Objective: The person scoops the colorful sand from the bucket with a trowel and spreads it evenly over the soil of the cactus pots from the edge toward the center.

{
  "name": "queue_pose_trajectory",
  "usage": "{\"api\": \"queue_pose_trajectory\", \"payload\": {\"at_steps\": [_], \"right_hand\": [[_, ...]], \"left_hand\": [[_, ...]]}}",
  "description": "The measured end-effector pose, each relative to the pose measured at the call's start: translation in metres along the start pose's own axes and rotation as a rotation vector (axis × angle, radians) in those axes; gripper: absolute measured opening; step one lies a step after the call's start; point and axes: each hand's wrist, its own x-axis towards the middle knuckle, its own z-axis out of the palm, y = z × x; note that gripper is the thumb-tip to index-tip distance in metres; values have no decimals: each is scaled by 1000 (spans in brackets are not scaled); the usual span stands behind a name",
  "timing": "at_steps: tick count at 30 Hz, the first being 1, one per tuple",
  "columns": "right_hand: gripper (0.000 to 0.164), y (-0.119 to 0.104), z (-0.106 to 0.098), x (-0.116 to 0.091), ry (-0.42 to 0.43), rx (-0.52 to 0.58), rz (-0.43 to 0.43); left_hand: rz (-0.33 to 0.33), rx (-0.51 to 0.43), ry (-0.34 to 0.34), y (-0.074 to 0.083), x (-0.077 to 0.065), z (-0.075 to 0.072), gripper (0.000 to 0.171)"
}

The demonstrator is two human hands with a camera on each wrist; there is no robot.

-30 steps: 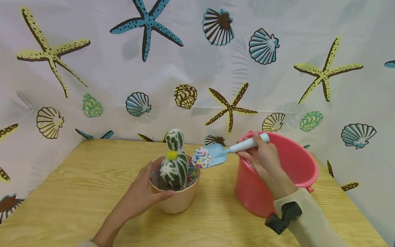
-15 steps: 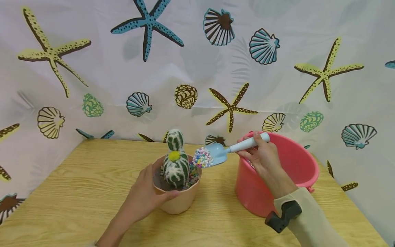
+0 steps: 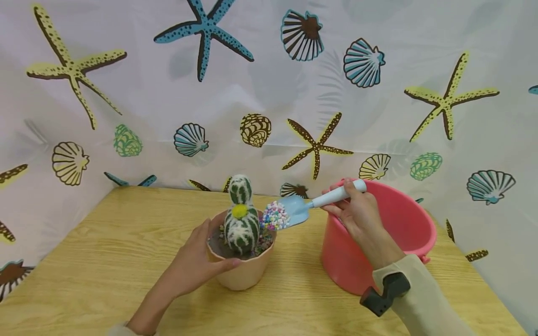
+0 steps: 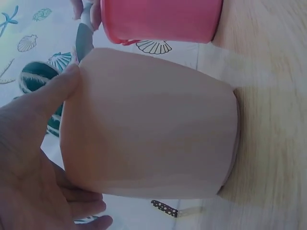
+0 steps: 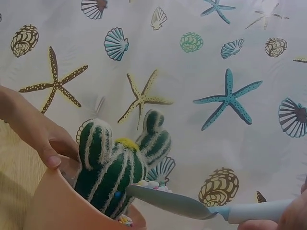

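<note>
My left hand [image 3: 191, 263] holds a peach flowerpot [image 3: 245, 274] by its rim, with the thumb on the near side and the other fingers around the left. A green and white knitted cactus [image 3: 242, 231] with a yellow flower stands in the pot. Small coloured pebbles [image 3: 265, 243] lie on the grey fill around its right side. A light blue trowel [image 3: 296, 210] is gripped by its handle in my right hand [image 3: 363, 214]. Its blade, heaped with pastel pebbles [image 3: 275, 215], is held over the pot's right rim beside the cactus, as the right wrist view [image 5: 172, 203] also shows.
A pink bucket [image 3: 346, 261] stands on the wooden table [image 3: 105, 261] at the right, under my right forearm; most of its inside is hidden. Behind the table hangs a white cloth [image 3: 269, 84] printed with starfish and shells. A black device [image 3: 386, 294] sits on my right wrist.
With my left hand on it, the pot has turned slightly and the cactus has shifted a little right, nearer the trowel. My right hand and the loaded trowel have stayed nearly still.
</note>
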Motion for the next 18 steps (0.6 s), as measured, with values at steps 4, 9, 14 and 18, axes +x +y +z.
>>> {"api": "queue_pose_trajectory", "payload": {"at_steps": [4,9,14,18], "right_hand": [[16,1,3,0,-1,-52,-15],[14,3,6,0,-1,-107,-27],[12,4,7,0,-13,-128,-28],[13,4,9,-1,-19,-135,-26]], "left_hand": [[-19,52,45,8,-3,2,114],[-5,94,116,16,-7,7,106],[-47,172,174,24,-11,14,110],[-81,242,219,28,-15,19,114]]}}
